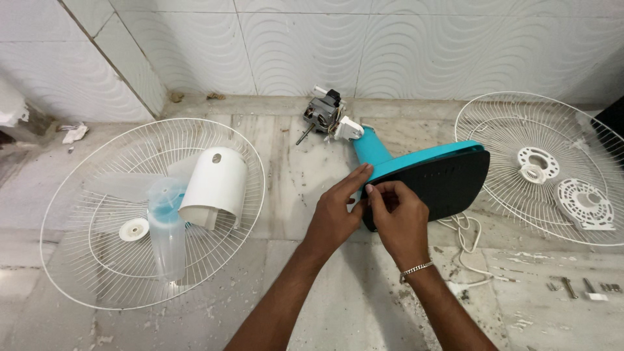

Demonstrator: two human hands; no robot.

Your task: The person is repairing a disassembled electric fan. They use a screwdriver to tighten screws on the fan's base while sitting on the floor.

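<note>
We are gripping the fan base (429, 179) at frame centre, left hand (335, 214) and right hand (400, 221) both pinching its edge; grilles, blades and motor (323, 114) are already lying detached

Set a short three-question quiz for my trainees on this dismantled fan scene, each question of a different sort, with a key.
1. True or false: both hands touch the edge of the fan base.
2. Which thing lies inside the left fan guard? A) the motor B) the white motor cover C) the screws
3. Fill in: the power cord lies on the floor beside the ____ hand.

Key
1. True: the left hand and the right hand meet at its near edge.
2. B: the white motor cover rests there, by the translucent fan blade; the motor lies near the wall.
3. right
</note>
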